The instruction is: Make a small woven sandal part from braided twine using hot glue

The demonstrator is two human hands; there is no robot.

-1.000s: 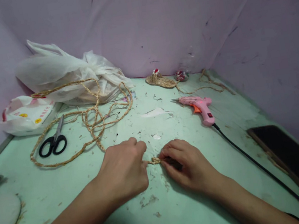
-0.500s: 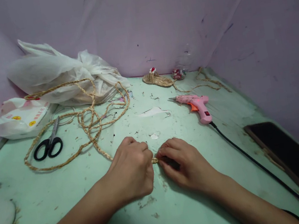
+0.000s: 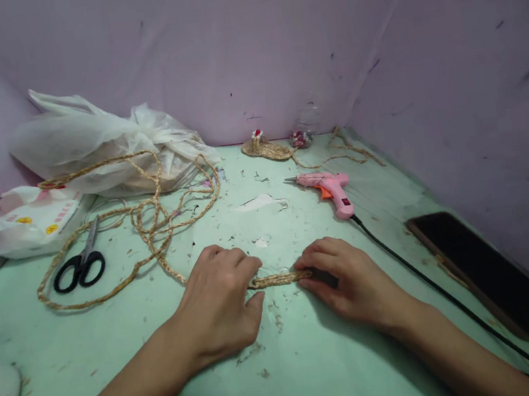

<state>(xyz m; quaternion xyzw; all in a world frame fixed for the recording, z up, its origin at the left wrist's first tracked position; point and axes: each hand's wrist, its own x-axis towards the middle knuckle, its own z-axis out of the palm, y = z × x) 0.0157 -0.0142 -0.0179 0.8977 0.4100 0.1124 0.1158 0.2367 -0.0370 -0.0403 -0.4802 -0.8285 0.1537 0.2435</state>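
green table, lower centre: rope between left hand and right hand, each pinching one end.

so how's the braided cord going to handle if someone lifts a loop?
Probably floppy: the braided cord lies in slack curves. Likely light, given how thin it looks. May tangle, since its loops cross each other.
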